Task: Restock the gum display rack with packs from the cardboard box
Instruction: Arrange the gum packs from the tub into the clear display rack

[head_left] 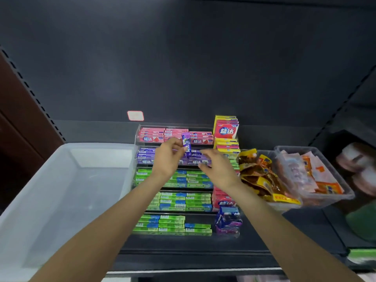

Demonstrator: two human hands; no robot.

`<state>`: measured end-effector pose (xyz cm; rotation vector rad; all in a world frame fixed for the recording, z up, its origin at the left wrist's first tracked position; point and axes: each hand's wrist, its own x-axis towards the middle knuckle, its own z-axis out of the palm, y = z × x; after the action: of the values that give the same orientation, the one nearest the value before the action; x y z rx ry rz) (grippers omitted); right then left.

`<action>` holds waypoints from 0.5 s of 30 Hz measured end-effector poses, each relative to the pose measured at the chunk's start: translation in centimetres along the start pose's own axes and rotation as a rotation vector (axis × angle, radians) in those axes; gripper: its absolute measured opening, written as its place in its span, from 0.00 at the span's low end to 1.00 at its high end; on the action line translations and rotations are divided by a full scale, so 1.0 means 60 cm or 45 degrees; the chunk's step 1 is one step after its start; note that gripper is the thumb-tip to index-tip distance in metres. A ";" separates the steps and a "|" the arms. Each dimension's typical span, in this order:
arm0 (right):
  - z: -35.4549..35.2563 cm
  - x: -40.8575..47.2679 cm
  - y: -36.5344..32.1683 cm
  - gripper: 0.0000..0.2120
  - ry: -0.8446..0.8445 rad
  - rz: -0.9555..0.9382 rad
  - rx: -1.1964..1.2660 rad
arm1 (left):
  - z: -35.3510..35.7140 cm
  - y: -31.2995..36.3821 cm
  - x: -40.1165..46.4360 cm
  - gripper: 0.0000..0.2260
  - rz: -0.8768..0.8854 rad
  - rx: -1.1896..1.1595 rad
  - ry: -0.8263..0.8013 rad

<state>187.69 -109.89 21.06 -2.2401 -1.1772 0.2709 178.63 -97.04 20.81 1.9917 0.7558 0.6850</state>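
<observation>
Your arms hide part of the gum rack (pixel 142 131)'s purple and green rows. Going rightward: a clear tub (pixel 67 151) sits beside the rack; your left hand (pixel 166 157) pinches a purple gum pack (pixel 186 143) upright over the purple row; your right hand (pixel 215 165) hovers, fingers relaxed; snack bins (pixel 325 198) follow.

A single head-worn camera looked forward and down from close above the dark shelf (pixel 264 237). It faced the tiered gum rack (pixel 138 139) toward twelve o'clock, both forearms reaching in from six o'clock; no second view overlapped.
</observation>
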 end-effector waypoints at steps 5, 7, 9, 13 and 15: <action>0.035 0.033 -0.008 0.25 -0.138 -0.153 -0.365 | -0.018 -0.020 0.025 0.02 -0.006 0.038 0.082; 0.045 0.041 -0.006 0.26 -0.153 -0.172 -0.518 | -0.024 -0.028 0.028 0.03 -0.007 0.016 0.071; 0.054 0.046 -0.005 0.27 -0.142 -0.176 -0.625 | -0.029 -0.034 0.029 0.03 0.005 0.005 0.058; 0.069 0.053 -0.004 0.27 -0.094 -0.155 -0.719 | -0.036 -0.040 0.032 0.03 0.035 0.018 0.020; 0.071 0.057 -0.004 0.26 -0.070 -0.141 -0.722 | -0.039 -0.041 0.033 0.03 0.055 0.026 -0.011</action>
<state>187.69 -105.29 18.07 -2.6394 -1.5508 -0.0591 177.68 -93.27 20.13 2.0336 0.7192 0.6964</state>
